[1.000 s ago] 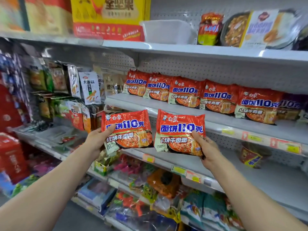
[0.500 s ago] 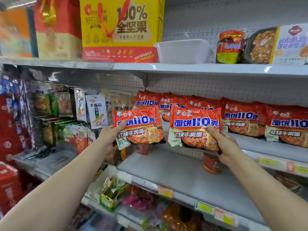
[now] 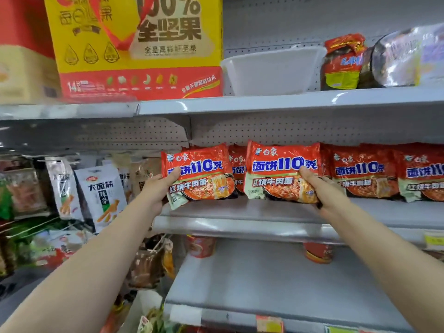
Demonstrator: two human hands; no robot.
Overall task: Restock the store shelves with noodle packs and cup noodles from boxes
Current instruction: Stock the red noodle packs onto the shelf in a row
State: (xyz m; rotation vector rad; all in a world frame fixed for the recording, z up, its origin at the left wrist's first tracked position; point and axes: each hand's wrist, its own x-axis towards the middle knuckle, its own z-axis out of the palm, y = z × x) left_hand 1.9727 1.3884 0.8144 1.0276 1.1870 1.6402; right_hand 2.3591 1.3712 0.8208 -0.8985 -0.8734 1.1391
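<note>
With the left hand (image 3: 153, 188) and right hand (image 3: 324, 188) each gripping a noodle pack (image 3: 199, 174) just above the middle shelf (image 3: 240, 222), both packs probably needed seating upright against the stocked row (image 3: 374, 171) behind.

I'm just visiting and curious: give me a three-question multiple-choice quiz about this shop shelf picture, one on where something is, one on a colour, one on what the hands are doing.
1. Where is the white tub?
A. top shelf, right of the yellow box
B. bottom shelf
C. on the floor

2. Main colour of the noodle packs being held?
A. blue
B. red
C. green

3. What are the hands doing?
A. both empty
B. only one holds a pack
C. each holds one pack

Answers:
A, the white tub sits beside the yellow box.
B, left noodle pack and right noodle pack are red.
C, left hand and right hand each grip one.
</note>
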